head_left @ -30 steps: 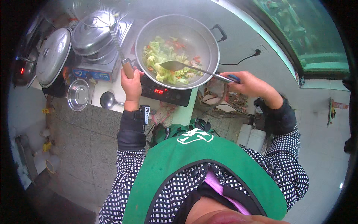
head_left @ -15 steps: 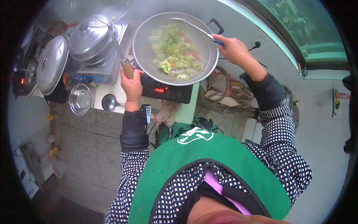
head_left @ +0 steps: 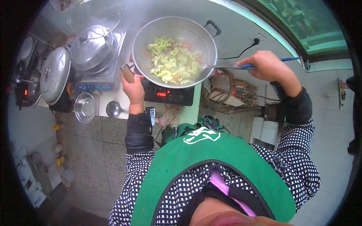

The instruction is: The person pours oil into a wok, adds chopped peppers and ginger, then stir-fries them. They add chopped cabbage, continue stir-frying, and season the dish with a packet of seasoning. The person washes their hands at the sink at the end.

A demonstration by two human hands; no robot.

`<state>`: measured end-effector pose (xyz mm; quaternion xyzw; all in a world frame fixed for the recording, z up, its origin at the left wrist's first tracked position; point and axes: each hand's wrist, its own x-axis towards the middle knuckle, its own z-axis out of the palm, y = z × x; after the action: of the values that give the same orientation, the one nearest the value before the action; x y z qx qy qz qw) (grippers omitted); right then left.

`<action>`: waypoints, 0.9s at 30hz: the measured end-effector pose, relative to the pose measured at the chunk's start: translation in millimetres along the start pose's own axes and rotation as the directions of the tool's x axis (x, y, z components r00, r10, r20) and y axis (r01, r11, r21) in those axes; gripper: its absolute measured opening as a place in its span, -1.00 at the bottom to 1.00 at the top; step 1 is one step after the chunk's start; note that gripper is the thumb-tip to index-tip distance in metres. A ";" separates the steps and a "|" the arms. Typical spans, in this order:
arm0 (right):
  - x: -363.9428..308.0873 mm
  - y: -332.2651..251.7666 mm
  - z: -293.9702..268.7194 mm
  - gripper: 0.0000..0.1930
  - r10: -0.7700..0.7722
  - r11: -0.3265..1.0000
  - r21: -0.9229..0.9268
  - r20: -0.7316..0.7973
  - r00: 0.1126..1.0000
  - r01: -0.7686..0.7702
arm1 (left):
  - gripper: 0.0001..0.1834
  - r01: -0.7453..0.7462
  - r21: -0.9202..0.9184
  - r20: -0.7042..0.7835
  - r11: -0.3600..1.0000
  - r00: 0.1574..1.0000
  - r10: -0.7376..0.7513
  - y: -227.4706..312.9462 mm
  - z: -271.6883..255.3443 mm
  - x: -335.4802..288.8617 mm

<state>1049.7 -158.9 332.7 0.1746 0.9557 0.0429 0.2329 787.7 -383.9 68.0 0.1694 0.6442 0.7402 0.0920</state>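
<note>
A wide metal wok (head_left: 137, 56) holds pale green cauliflower florets (head_left: 175, 62) mixed with orange-red pieces. My left hand (head_left: 132, 87) is closed around the wooden handle of a wire-mesh strainer (head_left: 96, 17), beside the wok's lower left rim. Whether those fingers also grip the wok's near handle is hidden. The strainer's mesh hangs over a lidded pot, away from the wok. In my right hand (head_left: 266, 66) is a spatula (head_left: 224, 66) with a blue handle; its blade end reaches the wok's right side, by the food.
Beneath the wok is a black induction cooker (head_left: 169, 94) with a lit display. Left of it stand a lidded pot (head_left: 92, 54) on a gas stove, another large lidded pot (head_left: 55, 75), a steel bowl (head_left: 85, 107) and a ladle (head_left: 114, 109). A basket (head_left: 220, 88) stands right, below counter height.
My right hand has drawn the spatula right, from across the wok's far side to its right rim. The florets now lie gathered lower in the wok. My left hand keeps its hold.
</note>
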 end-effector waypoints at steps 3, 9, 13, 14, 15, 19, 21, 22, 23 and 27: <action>36.5 -18.2 30.3 -0.63 0.049 0.999 0.009 0.008 0.999 -0.049 | -0.65 -0.014 -0.006 0.005 1.000 1.000 0.014 -1.2 -0.5 3.4; 52.7 -4.0 54.6 -0.74 0.202 0.861 0.493 -0.102 0.974 -0.127 | -0.70 -0.005 -0.004 -0.004 1.000 1.000 0.004 0.7 -0.8 4.2; 36.5 34.4 44.3 -0.76 0.375 0.525 0.730 0.264 0.889 -0.438 | -0.76 0.004 -0.036 -0.016 0.999 1.000 -0.005 2.7 1.3 -1.2; 40.3 40.0 45.2 -0.76 0.396 0.461 0.752 0.300 0.868 -0.471 | -0.77 0.005 -0.038 -0.020 0.999 1.000 -0.006 3.6 1.4 -1.9; 49.7 43.1 47.9 -0.77 0.394 0.419 0.772 0.320 0.862 -0.478 | -0.76 0.008 -0.036 -0.018 0.999 1.000 -0.009 4.9 1.7 -2.4; 115.2 33.0 68.8 -0.73 0.287 0.255 0.858 0.373 0.882 -0.446 | -0.75 0.017 -0.035 -0.002 0.999 1.000 -0.017 12.5 -0.2 -1.7; 138.7 23.4 78.7 -0.66 0.185 0.195 0.911 0.330 0.926 -0.363 | -0.77 0.010 -0.015 0.011 1.000 1.000 -0.010 16.2 -1.2 -1.6; 145.6 19.0 82.2 -0.65 0.150 0.168 0.935 0.290 0.945 -0.314 | -0.78 0.002 0.004 0.014 1.000 1.000 -0.002 17.6 -1.8 -1.9; 148.7 15.1 84.1 -0.64 0.093 0.134 0.959 0.239 0.967 -0.250 | -0.80 -0.006 0.030 0.017 1.000 1.000 0.006 18.8 -2.3 -2.0; 132.1 6.4 82.1 -0.62 0.074 0.393 0.909 0.120 0.990 -0.140 | -0.80 0.016 -0.043 0.011 0.999 1.000 -0.016 17.3 -4.1 -3.3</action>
<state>979.8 -106.1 204.0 0.3356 0.8022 -0.4777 0.1247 790.7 -391.5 84.1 0.1664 0.6290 0.7521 0.1051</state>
